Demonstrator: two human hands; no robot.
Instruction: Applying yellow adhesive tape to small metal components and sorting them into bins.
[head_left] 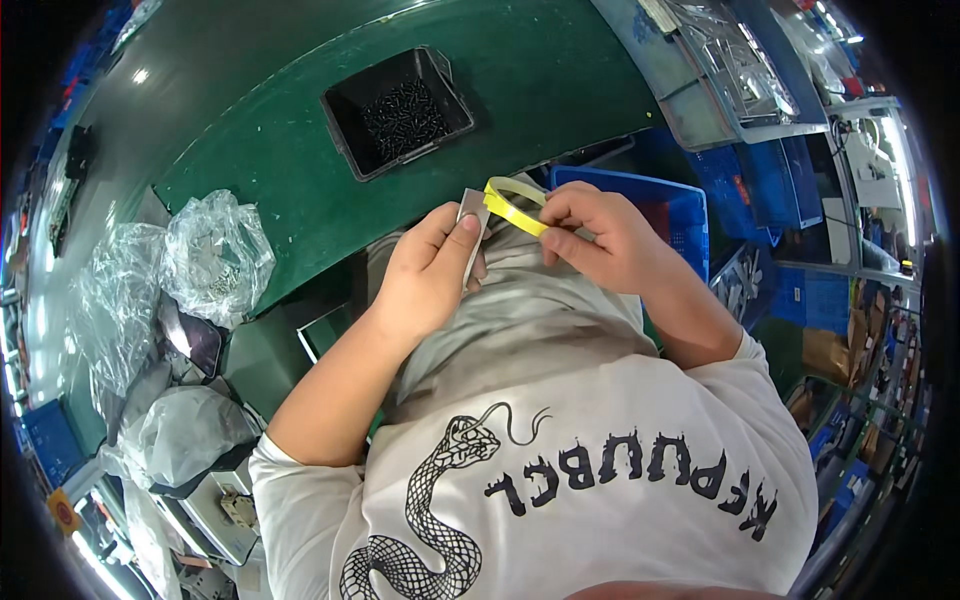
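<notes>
Presently, item in work: the left hand (428, 272) is pinching a small grey flat piece (470, 212) under its thumb, while the right hand (598, 238) is gripping a yellow strip (512, 208) curling off the piece's upper edge (half lifted, seemingly). The strip is not yet free, both being held chest-high below the black tray of small dark parts (402, 112).

Most of the grey flat piece (471, 215) lay hidden behind the left hand (432, 272). The right hand (597, 238) covered one end of the yellow strip (512, 205). The black tray's (345, 125) small dark parts (404, 118) were too tiny to identify.
</notes>
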